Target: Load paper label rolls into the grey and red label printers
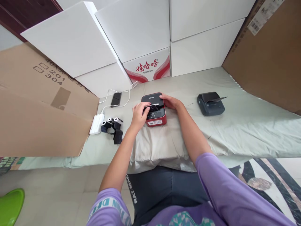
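A red and black box-shaped machine [158,122], which looks like a small printer, stands on the cloth in front of me. A dark glossy strip with a pale edge [154,108] lies across the gap in its top. My left hand [140,114] is closed at the left end of this strip, thumb and fingers bent around it; the fingertips are partly hidden. My right hand [170,101] holds the machine's right side, its thumb on the top edge and its fingers down along the side.
Left of the machine lie several small black and white rolls [118,121], a white power strip [97,124] with a cable, and a dark phone [116,99]. A dark grey device with a raised flap [211,104] stands at right. White boxes [134,29] and brown cardboard [270,56] enclose the surface.
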Demonstrator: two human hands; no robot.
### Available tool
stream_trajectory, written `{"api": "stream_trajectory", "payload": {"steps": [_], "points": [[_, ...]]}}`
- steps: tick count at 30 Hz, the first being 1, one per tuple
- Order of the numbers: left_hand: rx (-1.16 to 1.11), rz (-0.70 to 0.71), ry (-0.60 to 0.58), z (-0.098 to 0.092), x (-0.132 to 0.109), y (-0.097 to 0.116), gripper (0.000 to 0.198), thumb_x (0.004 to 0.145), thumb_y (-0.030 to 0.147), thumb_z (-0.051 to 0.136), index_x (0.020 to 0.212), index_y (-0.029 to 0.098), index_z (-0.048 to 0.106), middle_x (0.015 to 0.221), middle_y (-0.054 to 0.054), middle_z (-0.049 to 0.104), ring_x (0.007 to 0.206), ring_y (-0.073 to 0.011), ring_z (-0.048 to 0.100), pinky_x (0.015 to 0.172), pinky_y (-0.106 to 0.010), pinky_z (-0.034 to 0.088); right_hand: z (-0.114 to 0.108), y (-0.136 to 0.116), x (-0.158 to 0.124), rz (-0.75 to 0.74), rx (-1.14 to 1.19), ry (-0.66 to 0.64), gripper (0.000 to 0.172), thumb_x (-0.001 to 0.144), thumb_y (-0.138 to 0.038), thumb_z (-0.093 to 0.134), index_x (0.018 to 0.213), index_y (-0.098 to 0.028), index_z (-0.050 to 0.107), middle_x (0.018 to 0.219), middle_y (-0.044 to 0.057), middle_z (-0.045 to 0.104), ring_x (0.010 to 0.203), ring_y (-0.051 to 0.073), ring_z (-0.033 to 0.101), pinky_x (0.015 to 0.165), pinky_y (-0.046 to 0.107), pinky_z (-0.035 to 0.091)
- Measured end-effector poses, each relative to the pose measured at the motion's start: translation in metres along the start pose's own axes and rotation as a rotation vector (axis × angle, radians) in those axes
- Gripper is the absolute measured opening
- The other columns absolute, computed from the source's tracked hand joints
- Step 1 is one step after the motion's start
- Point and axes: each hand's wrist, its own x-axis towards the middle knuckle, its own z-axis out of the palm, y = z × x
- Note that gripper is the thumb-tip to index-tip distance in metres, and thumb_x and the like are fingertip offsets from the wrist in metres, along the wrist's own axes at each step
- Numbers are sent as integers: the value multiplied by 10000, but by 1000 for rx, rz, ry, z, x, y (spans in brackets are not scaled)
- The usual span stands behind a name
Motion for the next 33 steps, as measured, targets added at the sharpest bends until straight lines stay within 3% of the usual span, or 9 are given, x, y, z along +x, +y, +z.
{"api": "stream_trajectory", "payload": {"steps": [6, 16, 20, 23, 25, 28, 30, 33], "points": [[-162, -48, 33, 4, 2, -9, 557, 1124, 564, 329, 1494, 251, 600, 1319, -100, 788, 1300, -265, 689, 1197, -444, 425, 3, -5, -3, 46, -30, 32, 487, 654, -427, 830, 1070, -235, 666, 996, 52, 821, 951, 285, 731, 872, 416, 624], [-212, -43, 29, 6, 0, -15, 582, 1114, 606, 359, 1398, 202, 667, 1215, -129, 815, 1225, -291, 734, 1143, -466, 501, 7, -15, -5, 44, -123, 15, 504, 630, -316, 784, 1112, -234, 664, 1008, 22, 790, 929, 232, 678, 786, 327, 585], [-171, -42, 44, 6, 0, -16, 590, 1107, 616, 369, 1352, 191, 695, 1200, -134, 805, 1169, -291, 740, 1120, -468, 514, 9, -13, -6, 29, -132, 42, 503, 615, -313, 790, 1097, -240, 663, 1000, 12, 782, 908, 228, 671, 839, 351, 588], [-213, -55, 34, 11, -5, -16, 617, 1094, 655, 377, 1382, 196, 673, 1265, -147, 790, 1234, -300, 724, 1175, -494, 491, 10, -15, -7, 34, -167, 56, 510, 620, -318, 777, 1113, -249, 669, 1037, 11, 776, 953, 237, 682, 915, 382, 596], [-324, -84, 58, 17, -14, -17, 669, 1073, 700, 404, 1499, 215, 578, 1459, -162, 709, 1411, -299, 641, 1260, -496, 428, 12, -21, -11, 40, -250, 114, 514, 651, -329, 781, 1147, -252, 674, 1085, 19, 767, 1011, 243, 686, 988, 417, 592], [-520, -142, 128, 31, -33, -22, 954, 955, 829, 531, 1687, 256, 313, 1784, -166, 350, 1677, -304, 311, 1367, -468, 280, 22, -35, -32, 51, -437, 264, 565, 740, -417, 812, 1254, -238, 660, 1215, 74, 744, 1139, 274, 680, 1095, 496, 558], [-599, -190, 117, 40, -42, -27, 1206, 819, 888, 667, 1733, 270, 178, 1837, -172, 189, 1712, -340, 190, 1382, -477, 243, 34, -40, -54, 103, -524, 224, 704, 786, -531, 822, 1394, -247, 608, 1334, 116, 713, 1235, 326, 668, 1128, 566, 539], [-623, -222, 58, 46, -43, -28, 1419, 674, 811, 868, 1750, 275, 113, 1836, -193, 170, 1699, -394, 212, 1376, -526, 250, 51, -38, -84, 75, -667, 61, 1020, 698, -619, 913, 1560, -274, 494, 1562, 152, 577, 1405, 413, 591, 1194, 627, 489]]}}
